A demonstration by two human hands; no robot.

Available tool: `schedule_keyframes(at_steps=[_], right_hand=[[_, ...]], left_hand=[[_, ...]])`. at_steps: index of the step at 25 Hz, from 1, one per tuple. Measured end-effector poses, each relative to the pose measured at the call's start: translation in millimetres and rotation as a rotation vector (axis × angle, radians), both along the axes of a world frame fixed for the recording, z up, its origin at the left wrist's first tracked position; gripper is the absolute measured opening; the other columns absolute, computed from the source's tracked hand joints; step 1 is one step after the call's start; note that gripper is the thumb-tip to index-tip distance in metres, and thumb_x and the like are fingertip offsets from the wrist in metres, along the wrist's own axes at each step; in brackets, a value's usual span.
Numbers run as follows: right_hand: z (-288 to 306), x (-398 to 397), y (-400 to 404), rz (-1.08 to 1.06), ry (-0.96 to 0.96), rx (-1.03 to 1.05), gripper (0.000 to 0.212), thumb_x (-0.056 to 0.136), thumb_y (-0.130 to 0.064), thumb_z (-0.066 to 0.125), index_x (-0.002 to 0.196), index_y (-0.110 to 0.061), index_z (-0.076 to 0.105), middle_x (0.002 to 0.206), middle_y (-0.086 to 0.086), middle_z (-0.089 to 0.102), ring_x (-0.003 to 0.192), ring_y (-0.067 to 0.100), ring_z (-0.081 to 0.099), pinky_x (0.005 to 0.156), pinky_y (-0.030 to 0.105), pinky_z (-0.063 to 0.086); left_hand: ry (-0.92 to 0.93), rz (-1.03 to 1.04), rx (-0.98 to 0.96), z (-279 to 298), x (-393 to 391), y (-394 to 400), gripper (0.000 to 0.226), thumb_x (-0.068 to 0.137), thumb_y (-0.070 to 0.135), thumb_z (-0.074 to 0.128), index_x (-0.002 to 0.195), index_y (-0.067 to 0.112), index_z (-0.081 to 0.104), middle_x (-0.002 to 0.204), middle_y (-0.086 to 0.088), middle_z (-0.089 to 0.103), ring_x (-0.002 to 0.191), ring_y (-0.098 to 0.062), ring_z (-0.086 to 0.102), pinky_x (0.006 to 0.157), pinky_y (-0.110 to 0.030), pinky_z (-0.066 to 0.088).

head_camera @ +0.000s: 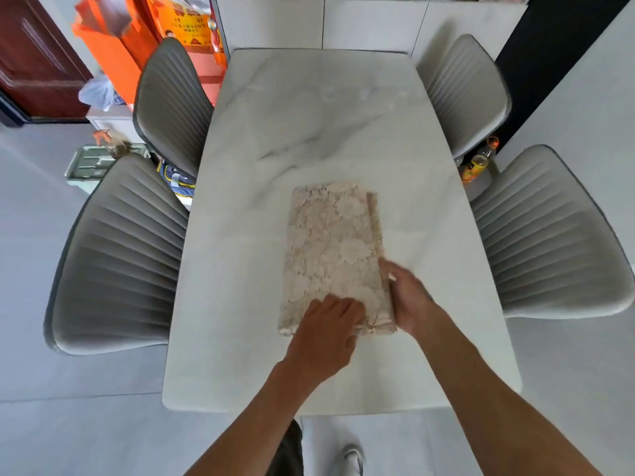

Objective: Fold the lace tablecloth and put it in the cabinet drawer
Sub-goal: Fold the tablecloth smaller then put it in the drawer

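The beige lace tablecloth (331, 242) lies folded into a long narrow rectangle on the white marble table (309, 125), its long side running away from me. My left hand (326, 329) is at the cloth's near edge with its fingers curled around the bottom hem. My right hand (409, 300) lies along the cloth's right edge near the close corner, fingers fairly straight against the folded layers. The white cabinet (374, 24) stands beyond the far end of the table; no open drawer shows.
Grey ribbed chairs flank the table: two on the left (120, 255) (171, 101), two on the right (546, 235) (467, 91). Orange bags (113, 46) and a plastic bag sit at the back left. A bottle (479, 161) stands by the right chairs.
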State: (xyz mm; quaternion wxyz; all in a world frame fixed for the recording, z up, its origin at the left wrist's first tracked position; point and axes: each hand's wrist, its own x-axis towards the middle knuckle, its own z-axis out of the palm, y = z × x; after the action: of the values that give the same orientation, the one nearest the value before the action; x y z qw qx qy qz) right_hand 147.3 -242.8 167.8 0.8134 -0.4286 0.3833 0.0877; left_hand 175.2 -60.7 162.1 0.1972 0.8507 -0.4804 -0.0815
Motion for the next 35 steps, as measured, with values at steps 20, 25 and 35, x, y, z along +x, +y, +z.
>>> schedule_keyframes(at_steps=[20,25,35], right_hand=[[-123,-63,59,0.645,0.492,-1.491,0.024,0.086,-0.019,0.051,0.110,-0.017,0.053,0.114,0.003,0.054,0.098,0.026,0.055,0.079,0.036,0.045],[-129,-39,54,0.482,0.546,-1.236,0.046,0.079,-0.038,0.062,0.114,-0.015,0.044,0.115,0.007,0.045,0.102,0.031,0.049,0.082,0.041,0.049],[-139,-100,68,0.795,0.360,-1.683,0.038,0.086,-0.040,0.062,0.117,-0.017,0.059,0.106,0.011,0.058,0.079,0.030,0.059,0.062,0.038,0.053]], left_hand=[[0.102,0.169,0.346,-115,35,57,0.029,0.093,0.039,0.051,0.103,0.022,0.072,0.142,-0.002,0.048,0.130,-0.024,0.042,0.106,-0.039,0.034],[0.169,0.052,0.531,-133,70,39,0.077,0.089,0.042,0.056,0.153,0.028,0.015,0.164,-0.002,-0.008,0.151,-0.025,-0.004,0.120,-0.048,0.011],[0.163,-0.176,0.401,-153,29,85,0.068,0.090,0.024,0.051,0.152,0.019,0.023,0.164,-0.001,0.003,0.151,-0.020,-0.005,0.122,-0.036,0.011]])
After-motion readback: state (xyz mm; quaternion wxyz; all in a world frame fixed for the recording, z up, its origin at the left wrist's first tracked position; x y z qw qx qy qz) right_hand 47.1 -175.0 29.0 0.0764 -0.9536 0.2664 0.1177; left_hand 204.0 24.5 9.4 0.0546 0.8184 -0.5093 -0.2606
